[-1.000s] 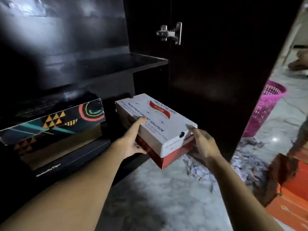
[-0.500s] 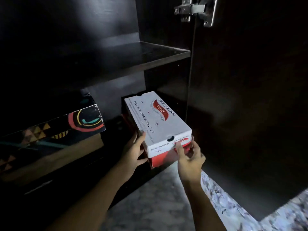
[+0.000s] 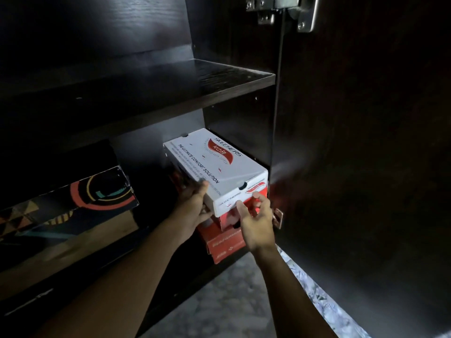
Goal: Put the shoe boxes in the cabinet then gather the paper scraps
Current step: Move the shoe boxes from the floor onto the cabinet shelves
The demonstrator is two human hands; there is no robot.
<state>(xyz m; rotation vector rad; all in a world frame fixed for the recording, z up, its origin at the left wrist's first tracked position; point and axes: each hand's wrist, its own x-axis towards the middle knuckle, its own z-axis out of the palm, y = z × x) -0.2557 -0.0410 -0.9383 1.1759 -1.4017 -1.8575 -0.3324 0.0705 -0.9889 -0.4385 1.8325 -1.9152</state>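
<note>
A white and red shoe box (image 3: 214, 167) sits in the lower compartment of the dark cabinet (image 3: 170, 93), on top of an orange-red box (image 3: 224, 245). My left hand (image 3: 192, 206) grips its left side near the front corner. My right hand (image 3: 256, 218) touches the box's front end with the fingers spread, thumb on the white lid edge. A dark patterned shoe box (image 3: 68, 208) lies in the same compartment to the left, stacked on other dark boxes. Paper scraps (image 3: 314, 301) show on the floor under the open door.
The open cabinet door (image 3: 366, 154) stands close on the right, with a metal hinge (image 3: 285, 11) at the top. A bare shelf (image 3: 219, 79) runs above the boxes. Marble floor (image 3: 219, 301) lies below the cabinet front.
The white and red box has gone from in front of the cabinet into the lower compartment, onto the orange-red box. Both hands followed it in and my view moved closer.
</note>
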